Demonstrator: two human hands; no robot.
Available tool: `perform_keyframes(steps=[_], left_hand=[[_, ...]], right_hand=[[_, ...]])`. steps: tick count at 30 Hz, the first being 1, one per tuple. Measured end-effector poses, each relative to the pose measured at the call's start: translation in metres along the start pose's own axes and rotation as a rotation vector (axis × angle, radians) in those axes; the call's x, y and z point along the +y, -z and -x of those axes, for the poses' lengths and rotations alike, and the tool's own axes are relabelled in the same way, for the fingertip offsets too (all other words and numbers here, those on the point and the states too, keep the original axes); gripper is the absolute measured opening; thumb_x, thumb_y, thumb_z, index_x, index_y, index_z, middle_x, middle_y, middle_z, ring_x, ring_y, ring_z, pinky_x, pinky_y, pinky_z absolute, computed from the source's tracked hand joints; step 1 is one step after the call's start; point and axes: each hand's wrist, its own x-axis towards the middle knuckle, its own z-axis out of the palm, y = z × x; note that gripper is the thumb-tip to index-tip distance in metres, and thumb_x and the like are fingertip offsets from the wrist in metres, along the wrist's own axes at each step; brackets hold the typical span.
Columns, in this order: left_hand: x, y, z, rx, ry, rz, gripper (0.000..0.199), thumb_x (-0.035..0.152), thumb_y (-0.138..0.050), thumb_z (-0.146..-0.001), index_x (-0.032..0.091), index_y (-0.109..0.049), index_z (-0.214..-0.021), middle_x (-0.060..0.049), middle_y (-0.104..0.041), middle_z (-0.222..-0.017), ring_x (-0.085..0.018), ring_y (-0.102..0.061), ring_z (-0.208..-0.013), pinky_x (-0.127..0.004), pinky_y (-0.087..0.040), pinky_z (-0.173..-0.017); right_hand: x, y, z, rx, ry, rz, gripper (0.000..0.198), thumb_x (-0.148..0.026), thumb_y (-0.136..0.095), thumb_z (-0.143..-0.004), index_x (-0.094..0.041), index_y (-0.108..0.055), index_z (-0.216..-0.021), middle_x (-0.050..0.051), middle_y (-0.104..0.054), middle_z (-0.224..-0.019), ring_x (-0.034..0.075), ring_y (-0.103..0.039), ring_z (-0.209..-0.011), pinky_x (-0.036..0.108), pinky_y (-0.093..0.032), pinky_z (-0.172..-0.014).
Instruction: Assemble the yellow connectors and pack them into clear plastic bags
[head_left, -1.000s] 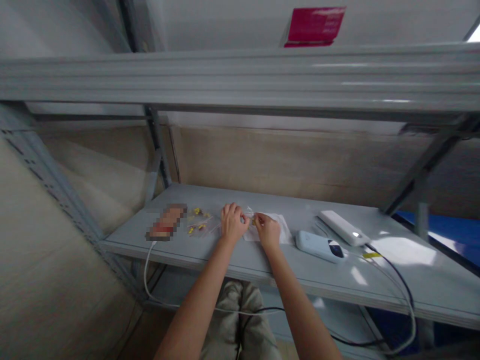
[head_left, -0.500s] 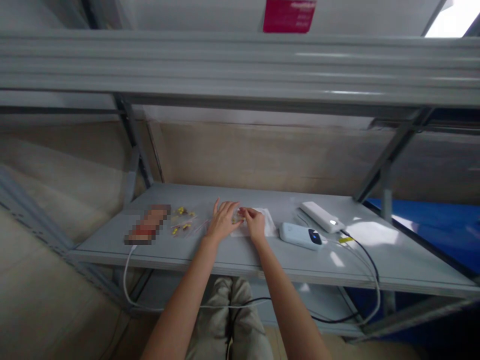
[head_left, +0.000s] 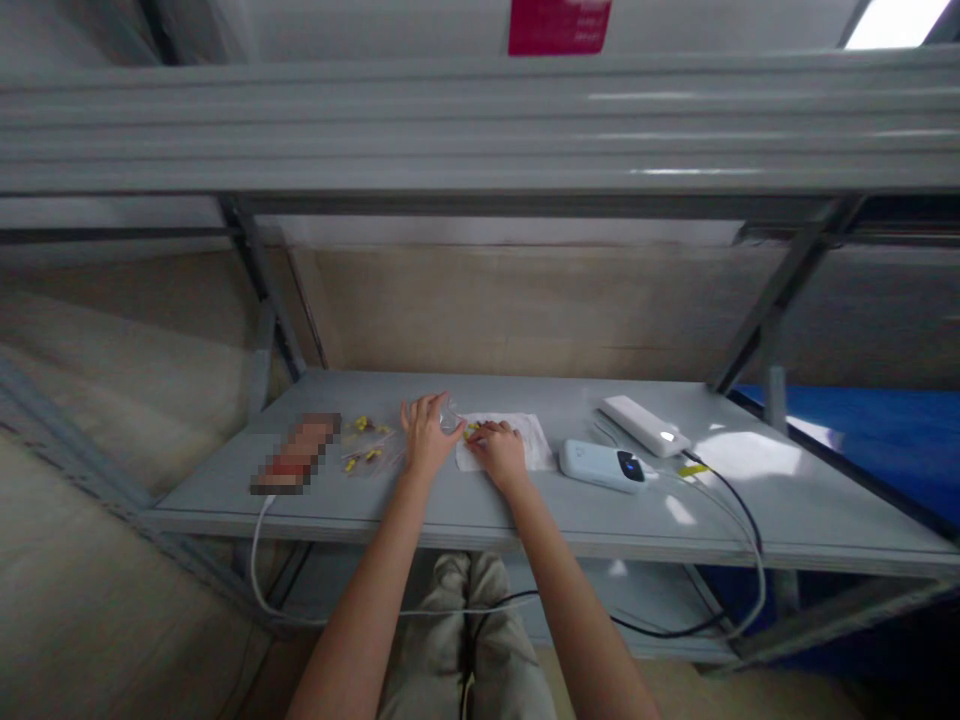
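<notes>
A clear plastic bag (head_left: 449, 413) is held between the thumb and fingers of my left hand (head_left: 427, 438), slightly above the shelf. My right hand (head_left: 499, 452) lies over a white sheet (head_left: 535, 440), its fingers curled and closed at the tips on small yellow pieces (head_left: 471, 431). These pieces are partly hidden by the fingers, and their exact kind cannot be made out. Left of my left hand lie clear bags (head_left: 373, 445) with small yellow and dark brown pieces in them.
To the right rest a light blue power bank (head_left: 600, 466) with a lit display and a white power bank (head_left: 641, 425), cables attached. A blurred-out phone-like object (head_left: 298, 452) lies at the left with a white cable (head_left: 253, 550). A metal beam (head_left: 480, 130) crosses above.
My hands have moved apart: the left went left with the clear bag, and the right spread lower over the sheet. More of the sheet and the yellow pieces shows. The view shifted slightly.
</notes>
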Motion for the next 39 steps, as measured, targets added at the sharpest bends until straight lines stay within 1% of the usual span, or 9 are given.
perform_keyframes(steps=[4, 8, 13, 18, 22, 25, 30, 34, 39], left_hand=[[-0.007, -0.008, 0.001, 0.007, -0.028, 0.069, 0.051, 0.035, -0.067, -0.068, 0.020, -0.051, -0.114, -0.009, -0.055, -0.106, -0.026, -0.049, -0.103, -0.046, -0.032, -0.097], [-0.010, -0.016, 0.002, -0.094, -0.132, 0.204, 0.052, 0.031, -0.069, -0.066, 0.020, -0.051, -0.113, -0.008, -0.054, -0.105, -0.023, -0.050, -0.100, -0.037, -0.042, -0.087], [-0.007, -0.017, 0.004, -0.166, -0.241, 0.295, 0.048, 0.025, -0.069, -0.066, 0.019, -0.051, -0.111, -0.006, -0.054, -0.103, -0.020, -0.051, -0.099, -0.034, -0.043, -0.088], [-0.008, -0.014, 0.001, -0.073, -0.138, 0.242, 0.045, 0.028, -0.069, -0.066, 0.019, -0.053, -0.108, -0.007, -0.056, -0.099, -0.022, -0.052, -0.097, -0.036, -0.044, -0.086], [-0.011, -0.013, 0.000, 0.004, -0.072, 0.207, 0.043, 0.028, -0.068, -0.067, 0.019, -0.054, -0.107, -0.007, -0.057, -0.098, -0.023, -0.052, -0.096, -0.037, -0.044, -0.085], [-0.011, -0.013, 0.000, 0.007, -0.052, 0.197, 0.043, 0.027, -0.068, -0.067, 0.019, -0.053, -0.107, -0.007, -0.057, -0.098, -0.023, -0.052, -0.096, -0.037, -0.044, -0.084], [-0.013, -0.015, 0.001, -0.027, -0.053, 0.194, 0.045, 0.030, -0.069, -0.067, 0.019, -0.054, -0.109, -0.007, -0.057, -0.099, -0.023, -0.052, -0.097, -0.036, -0.044, -0.086], [-0.014, -0.020, 0.004, -0.151, -0.135, 0.247, 0.047, 0.031, -0.070, -0.066, 0.020, -0.056, -0.109, -0.006, -0.058, -0.099, -0.021, -0.053, -0.097, -0.035, -0.045, -0.086], [-0.009, -0.019, 0.005, -0.224, -0.199, 0.293, 0.046, 0.030, -0.071, -0.065, 0.019, -0.057, -0.108, -0.005, -0.057, -0.099, -0.020, -0.053, -0.096, -0.032, -0.045, -0.087]], right_hand=[[0.002, 0.000, -0.001, 0.046, 0.001, -0.005, 0.016, -0.032, -0.054, -0.082, -0.025, -0.068, -0.084, 0.004, -0.065, -0.096, 0.019, -0.050, -0.094, 0.029, -0.032, -0.076], [0.010, -0.002, -0.006, 0.213, -0.182, -0.128, 0.023, -0.034, -0.049, -0.085, -0.023, -0.069, -0.087, 0.005, -0.065, -0.095, 0.018, -0.052, -0.089, 0.027, -0.033, -0.073], [0.014, -0.006, -0.012, 0.188, -0.113, -0.303, 0.026, -0.031, -0.045, -0.087, -0.025, -0.070, -0.087, 0.000, -0.066, -0.092, 0.015, -0.053, -0.087, 0.024, -0.034, -0.073], [0.010, -0.004, -0.010, 0.251, -0.190, -0.174, 0.028, -0.028, -0.040, -0.089, -0.024, -0.066, -0.097, 0.004, -0.062, -0.099, 0.017, -0.050, -0.092, 0.026, -0.032, -0.075], [0.004, -0.004, -0.008, 0.107, -0.045, -0.066, 0.017, -0.034, -0.054, -0.082, -0.028, -0.068, -0.091, 0.004, -0.060, -0.100, 0.019, -0.047, -0.095, 0.029, -0.030, -0.074], [0.000, -0.006, -0.006, 0.076, 0.018, -0.020, 0.014, -0.033, -0.057, -0.081, -0.028, -0.068, -0.088, 0.004, -0.060, -0.099, 0.020, -0.046, -0.095, 0.030, -0.029, -0.074], [0.005, -0.007, -0.008, 0.125, -0.051, -0.027, 0.017, -0.033, -0.054, -0.082, -0.024, -0.069, -0.084, 0.006, -0.063, -0.096, 0.020, -0.048, -0.094, 0.030, -0.030, -0.075], [0.013, -0.009, -0.015, 0.235, -0.185, -0.232, 0.023, -0.035, -0.050, -0.084, -0.023, -0.070, -0.086, 0.004, -0.065, -0.094, 0.018, -0.052, -0.090, 0.027, -0.033, -0.075], [0.016, -0.010, -0.018, 0.170, -0.132, -0.339, 0.028, -0.035, -0.045, -0.086, -0.025, -0.070, -0.089, 0.002, -0.066, -0.094, 0.015, -0.054, -0.087, 0.024, -0.035, -0.072]])
